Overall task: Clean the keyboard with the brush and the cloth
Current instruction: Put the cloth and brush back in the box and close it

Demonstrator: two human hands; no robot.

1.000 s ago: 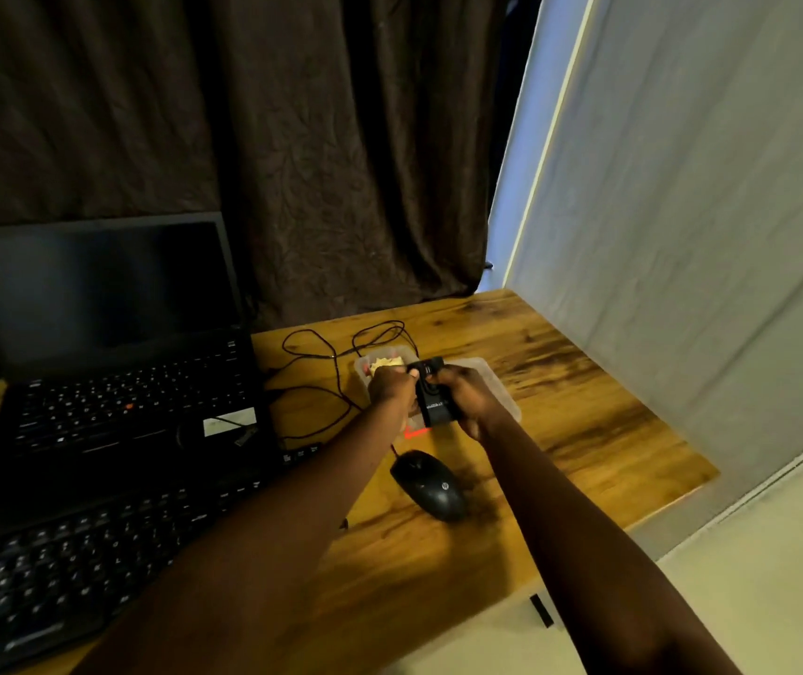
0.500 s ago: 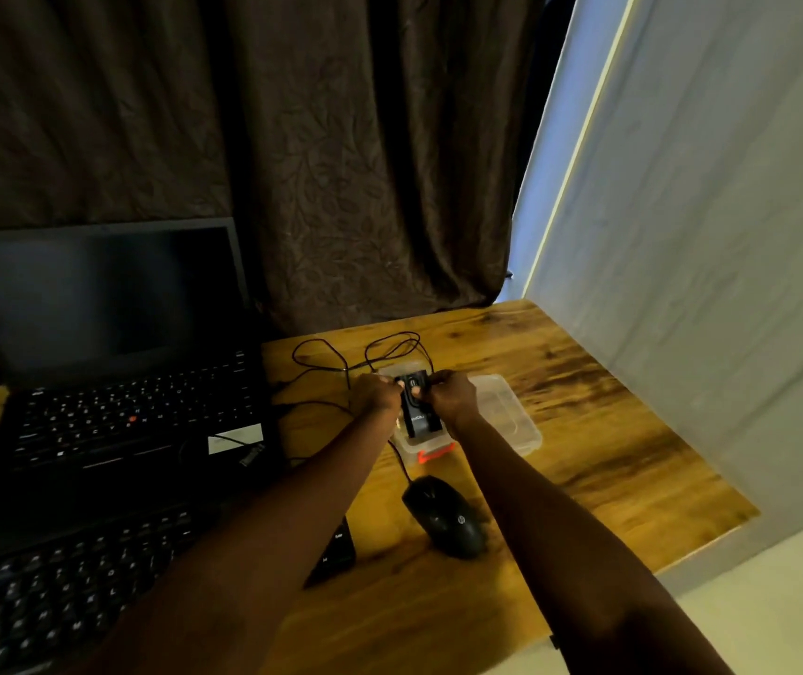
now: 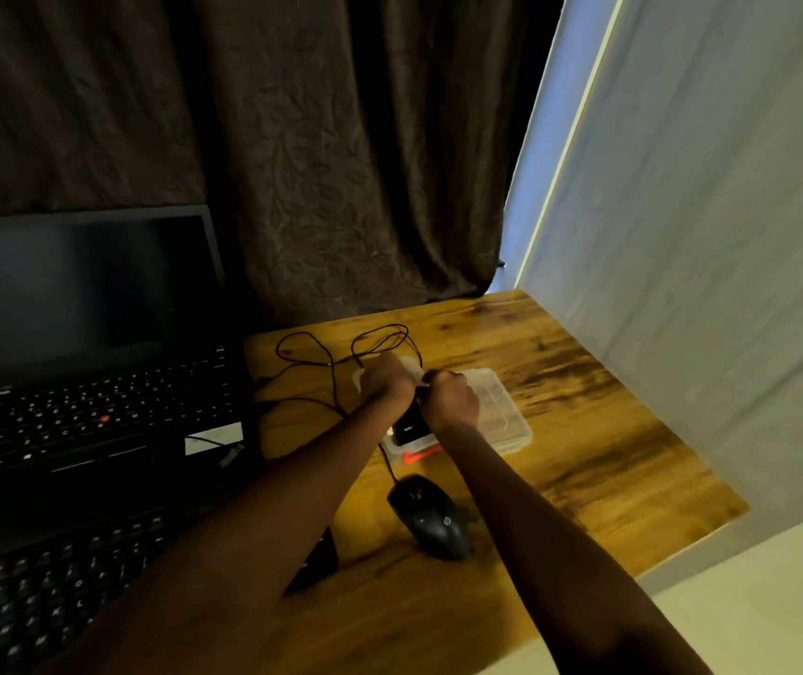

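Both hands over a clear plastic box (image 3: 506, 416) at the back of the bench (image 3: 584, 431).

Left hand (image 3: 387, 382) and right hand (image 3: 453, 401) close together, fingers curled. A pale scrap (image 3: 411, 368) shows between them; cannot tell if either grip has hold of it. A black item (image 3: 409, 425) lies in the box below the wrists. Keyboard (image 3: 25, 601) sits at the near left, in front of the laptop (image 3: 98, 406), well apart from the hands. Mouse (image 3: 431, 516) near the box, cable (image 3: 336, 353) looped behind.
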